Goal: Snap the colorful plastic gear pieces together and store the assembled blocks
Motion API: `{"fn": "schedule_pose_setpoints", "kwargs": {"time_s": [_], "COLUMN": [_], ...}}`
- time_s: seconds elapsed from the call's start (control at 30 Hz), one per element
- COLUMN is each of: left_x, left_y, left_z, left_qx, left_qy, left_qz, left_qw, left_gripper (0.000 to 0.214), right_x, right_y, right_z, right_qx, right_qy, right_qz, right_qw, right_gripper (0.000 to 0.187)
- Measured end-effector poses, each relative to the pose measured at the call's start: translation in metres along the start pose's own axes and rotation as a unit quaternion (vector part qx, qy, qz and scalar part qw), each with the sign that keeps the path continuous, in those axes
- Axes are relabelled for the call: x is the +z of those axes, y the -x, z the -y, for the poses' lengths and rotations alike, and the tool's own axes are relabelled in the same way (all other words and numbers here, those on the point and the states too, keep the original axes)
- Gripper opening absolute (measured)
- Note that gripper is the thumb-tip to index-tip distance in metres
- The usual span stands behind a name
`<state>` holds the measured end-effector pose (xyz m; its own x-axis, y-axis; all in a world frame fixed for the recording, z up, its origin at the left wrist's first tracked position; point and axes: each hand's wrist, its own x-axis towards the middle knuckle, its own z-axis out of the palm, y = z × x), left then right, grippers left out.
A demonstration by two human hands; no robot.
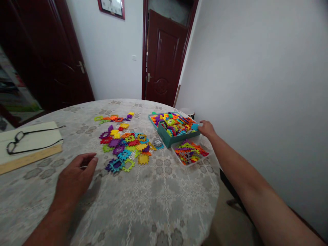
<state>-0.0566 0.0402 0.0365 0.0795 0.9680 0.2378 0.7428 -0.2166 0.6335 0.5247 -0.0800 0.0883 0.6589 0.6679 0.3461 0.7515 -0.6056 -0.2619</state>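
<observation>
My left hand [77, 172] is at the table's left front, beside a loose pile of coloured plastic interlocking pieces [118, 150]. Its fingers are loosely curled with a small gap to the thumb, and I see nothing held in it. At the right edge of a teal box [176, 138] full of similar pieces, my right hand [208, 129] pinches a light blue interlocking piece [195, 127]. Part of its grip is hidden. In front of the box, a clear plastic tub [185, 164] holds more narrow coloured pieces.
Black-framed glasses [19, 138] and a wooden ruler [30, 159] lie on pale paper [47, 128] at the left. A smaller group of pieces [112, 118] lies farther back. The round table's patterned cloth [143, 205] ends near my right forearm, beside the white wall [256, 68].
</observation>
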Motion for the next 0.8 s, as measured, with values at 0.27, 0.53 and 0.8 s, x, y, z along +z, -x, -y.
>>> {"fn": "schedule_pose_setpoints", "kwargs": {"time_s": [0.27, 0.53, 0.8], "left_x": [0.013, 0.030, 0.041], "left_y": [0.005, 0.014, 0.018], "left_z": [0.015, 0.016, 0.011], "left_qx": [0.120, 0.222, 0.275], "left_qy": [-0.090, -0.106, -0.069], "left_qz": [0.067, 0.122, 0.137], "left_qw": [0.986, 0.962, 0.949], "left_gripper": [0.041, 0.048, 0.026], "right_x": [-0.016, 0.038, 0.075], "right_y": [0.116, 0.214, 0.223], "right_z": [0.109, 0.208, 0.221], "right_qx": [-0.264, -0.402, -0.368], "right_qy": [-0.209, -0.135, -0.044], "right_qz": [-0.099, 0.180, 0.179], "right_qw": [0.937, 0.887, 0.911], "right_gripper": [0.026, 0.032, 0.021]}}
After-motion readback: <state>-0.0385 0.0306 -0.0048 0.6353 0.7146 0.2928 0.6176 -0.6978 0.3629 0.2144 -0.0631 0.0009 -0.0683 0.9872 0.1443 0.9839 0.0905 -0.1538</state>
